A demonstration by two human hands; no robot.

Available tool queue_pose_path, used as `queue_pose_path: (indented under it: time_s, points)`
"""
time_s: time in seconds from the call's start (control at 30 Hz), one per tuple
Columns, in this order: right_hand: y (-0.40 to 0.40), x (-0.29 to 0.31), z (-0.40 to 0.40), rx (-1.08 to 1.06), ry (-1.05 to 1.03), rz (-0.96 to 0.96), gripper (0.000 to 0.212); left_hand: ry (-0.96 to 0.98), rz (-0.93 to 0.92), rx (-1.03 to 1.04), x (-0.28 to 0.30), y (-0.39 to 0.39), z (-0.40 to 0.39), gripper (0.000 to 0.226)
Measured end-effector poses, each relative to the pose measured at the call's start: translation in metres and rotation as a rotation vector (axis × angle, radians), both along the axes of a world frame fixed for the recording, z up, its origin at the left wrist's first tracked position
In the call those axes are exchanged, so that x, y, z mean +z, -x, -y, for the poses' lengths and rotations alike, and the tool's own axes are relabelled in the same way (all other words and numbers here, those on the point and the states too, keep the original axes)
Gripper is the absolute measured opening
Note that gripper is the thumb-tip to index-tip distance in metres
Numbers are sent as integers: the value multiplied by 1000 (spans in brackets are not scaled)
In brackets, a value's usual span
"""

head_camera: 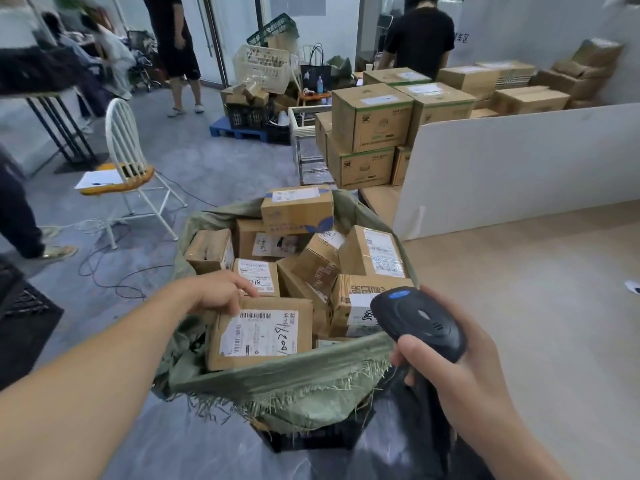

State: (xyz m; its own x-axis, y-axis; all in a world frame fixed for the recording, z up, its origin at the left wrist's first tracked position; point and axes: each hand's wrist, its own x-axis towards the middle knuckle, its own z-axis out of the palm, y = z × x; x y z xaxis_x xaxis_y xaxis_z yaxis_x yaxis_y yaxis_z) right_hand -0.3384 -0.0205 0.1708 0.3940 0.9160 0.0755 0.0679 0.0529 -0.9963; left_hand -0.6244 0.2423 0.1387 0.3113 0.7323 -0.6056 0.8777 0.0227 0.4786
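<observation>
Grey-floored parcel room. Inside the olive-green woven sack (pixel 294 379), at six o'clock, the left hand (pixel 221 294) grips a brown cardboard parcel (pixel 259 332), label up. The right hand (pixel 450 368) clasps a black handheld barcode scanner (pixel 420 320) at four o'clock. Scanning step; likely next: aim it at the label.

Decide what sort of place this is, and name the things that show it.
Probably a parcel sorting or dispatch room: a green woven sack full of labelled cardboard parcels, a barcode scanner gripped in the right hand, and stacked cartons behind.
</observation>
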Motion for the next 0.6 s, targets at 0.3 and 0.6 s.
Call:
queue_pose_path:
  time_s: [0.3, 0.6]
  points:
    - [0, -2, 0, -69, 48, -44, 81, 115, -134, -198, -15, -29, 0, 63]
    - [4, 1, 1, -63, 44, -26, 79, -49, -210, -305, -16, -36, -9, 44]
